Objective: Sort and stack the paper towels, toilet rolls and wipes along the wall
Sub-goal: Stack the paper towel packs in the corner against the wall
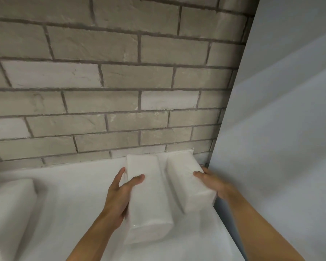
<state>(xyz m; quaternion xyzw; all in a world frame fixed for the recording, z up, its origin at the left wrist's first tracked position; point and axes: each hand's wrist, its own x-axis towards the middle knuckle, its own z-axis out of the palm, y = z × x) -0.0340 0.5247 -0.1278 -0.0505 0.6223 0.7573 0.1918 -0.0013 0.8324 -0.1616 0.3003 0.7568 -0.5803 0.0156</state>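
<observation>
Head view: left hand (119,193) grips the left pack (149,196), right hand (213,180) grips the right pack (186,183), both lying end-on to the brick wall (120,81) in the white surface's (73,194) far right corner, likely being squared side by side for stacking.

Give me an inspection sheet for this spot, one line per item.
Surface: white counter, running up to the wall.
Job's things: left pack and right pack lie side by side with a gap between them, ends toward the wall; third pack at the lower left.
Clutter: nothing seen.
Grips: left hand holds the left pack; right hand holds the right pack.
Cables: nothing seen.
Surroundings: brick wall behind, pale panel on the right.
</observation>
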